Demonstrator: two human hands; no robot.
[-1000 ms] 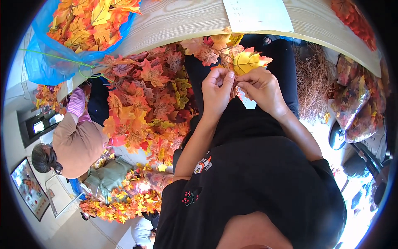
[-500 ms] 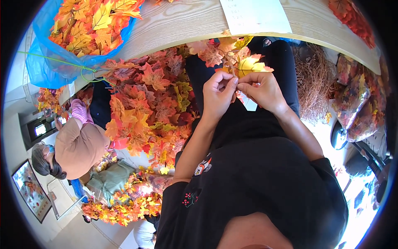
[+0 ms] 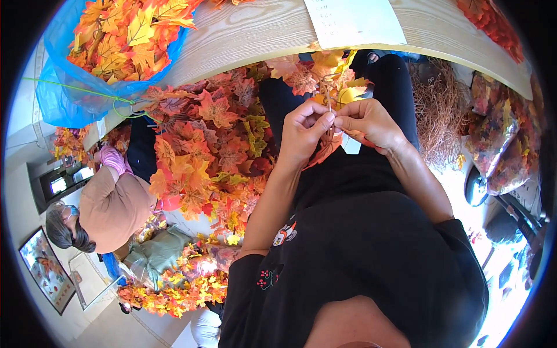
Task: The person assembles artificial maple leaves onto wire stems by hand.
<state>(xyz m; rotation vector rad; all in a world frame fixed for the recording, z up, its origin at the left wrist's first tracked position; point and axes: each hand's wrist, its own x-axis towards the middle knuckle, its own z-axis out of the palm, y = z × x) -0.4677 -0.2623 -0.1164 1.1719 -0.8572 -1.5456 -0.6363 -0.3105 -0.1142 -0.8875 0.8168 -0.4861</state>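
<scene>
Over my lap, both hands meet at a thin brown stem [image 3: 329, 100] of an artificial leaf garland. My left hand [image 3: 304, 130] pinches it between thumb and forefinger. Right beside it, my right hand [image 3: 374, 124] is closed in a pinch at the same stem, fingertips nearly touching the left thumb. Pinkish-orange leaves [image 3: 300, 80] and a yellow leaf [image 3: 352, 94] of the garland spread out beyond my fingers, toward the table edge. An orange-red leaf [image 3: 325, 151] hangs below the hands. The exact spot being gripped is partly covered by fingertips.
A wooden table [image 3: 249, 35] curves ahead, bearing a paper sheet [image 3: 355, 23]. A blue bag [image 3: 64, 98] of leaves stands at its left. Leaf garlands [image 3: 214, 133] heap beside my left leg; brown vines [image 3: 438, 116] pile at right. A co-worker [image 3: 113, 203] sits at far left.
The garland has turned in my fingers: its yellow leaf swung farther away and looks smaller, and an orange-red leaf now shows below my hands. Both hands stay pinched at nearly the same place.
</scene>
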